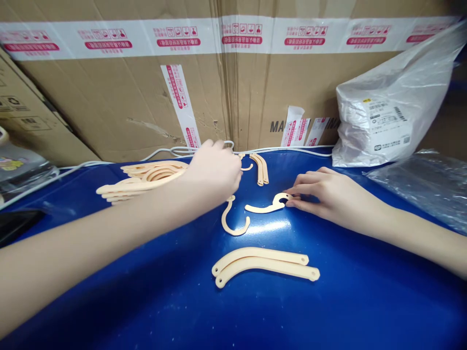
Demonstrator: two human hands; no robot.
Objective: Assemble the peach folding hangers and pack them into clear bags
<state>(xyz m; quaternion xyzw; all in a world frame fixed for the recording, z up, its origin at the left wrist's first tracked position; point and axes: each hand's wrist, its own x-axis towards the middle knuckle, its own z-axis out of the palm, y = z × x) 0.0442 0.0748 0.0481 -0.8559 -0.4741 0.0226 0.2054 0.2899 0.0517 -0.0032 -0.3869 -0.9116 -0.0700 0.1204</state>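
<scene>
The left hand (213, 170) reaches across the blue desk (328, 301) with its fingers (233, 181) curled down and bunched. Whether they grip anything cannot be told, since the back of the hand hides their tips. A peach plastic hook (233, 222) lies just below these fingers, its upper end meeting the underside of the hand. A smaller hook piece (248, 167) sits just beyond them, beside a pair of curved strips (261, 169).

The right hand (328, 194) lies low on the desk, its fingers (297, 190) stretched almost straight and close together. Their tips touch the rounded end of a flat hook part (268, 205) without wrapping around it.

Nearer the person than both sets of fingers lie two long curved hanger arms (262, 265), side by side. A stack of hanger parts (142, 180) lies behind the left forearm.
</scene>
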